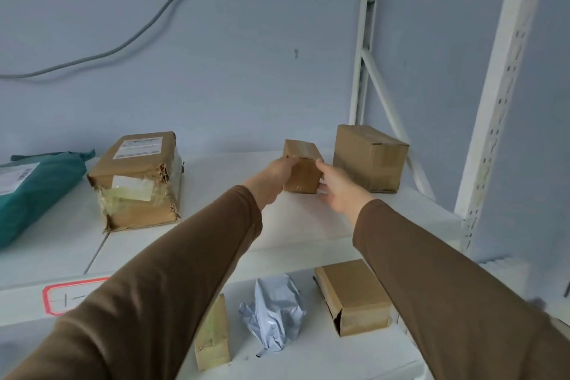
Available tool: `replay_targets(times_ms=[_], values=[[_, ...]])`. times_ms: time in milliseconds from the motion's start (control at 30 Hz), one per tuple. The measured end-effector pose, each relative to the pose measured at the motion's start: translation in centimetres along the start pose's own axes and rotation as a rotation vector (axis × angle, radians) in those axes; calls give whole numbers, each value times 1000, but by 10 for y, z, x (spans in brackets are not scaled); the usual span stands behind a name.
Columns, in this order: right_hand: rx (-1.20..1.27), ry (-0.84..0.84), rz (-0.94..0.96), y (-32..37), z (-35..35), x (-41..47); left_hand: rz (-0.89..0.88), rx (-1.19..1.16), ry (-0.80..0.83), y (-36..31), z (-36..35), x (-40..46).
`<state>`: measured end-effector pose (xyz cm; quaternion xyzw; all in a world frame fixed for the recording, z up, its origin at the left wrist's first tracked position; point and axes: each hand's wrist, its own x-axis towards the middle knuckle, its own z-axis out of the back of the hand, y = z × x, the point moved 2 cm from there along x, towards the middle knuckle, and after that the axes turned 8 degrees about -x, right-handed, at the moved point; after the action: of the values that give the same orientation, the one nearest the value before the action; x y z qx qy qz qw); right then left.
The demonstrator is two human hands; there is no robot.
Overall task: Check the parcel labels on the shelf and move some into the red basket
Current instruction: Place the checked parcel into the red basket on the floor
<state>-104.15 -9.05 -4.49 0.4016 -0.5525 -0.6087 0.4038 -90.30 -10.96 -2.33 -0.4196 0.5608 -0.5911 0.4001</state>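
Setting: white metal rack against a pale blue wall, a grey cable drooping across it.
Lower shelf: nearest the camera, a flat brown carton, a crumpled grey poly mailer and a thin cardboard packet standing on edge.
Upper shelf: smooth white board with a red-bordered tag on its front lip.
Left hand: fingers curled on the left side of the small cardboard box.
Right hand: thumb and fingers gripping its right side.
Small box: taped, sharp-edged, sitting on the shelf; no label visible on the faces shown.
Neighbours: plain larger box just to its right; torn, tape-wrapped labelled box and soft teal mailer bag well left.
Progress: probably early; this parcel's label looks unchecked, and the red basket is out of view.
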Motion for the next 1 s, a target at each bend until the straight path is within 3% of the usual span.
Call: replay_targets(times_ms=[333,433,633,833,1000], values=[[343,127,166,-29,44,-91,-293,-218,-122,32,-36,-105],[477,195,121,-50,73,-129,-398,-302,-139,47,-54,-149],[626,401,-50,-104,128,-185,-499,-109,-307,72,-97,-227],[644,574,-184,-141,163,-216,-328,-167,-261,95,-128,-263],[331,394,5,-150,173,-235,-93,-388,-89,122,-137,-275]])
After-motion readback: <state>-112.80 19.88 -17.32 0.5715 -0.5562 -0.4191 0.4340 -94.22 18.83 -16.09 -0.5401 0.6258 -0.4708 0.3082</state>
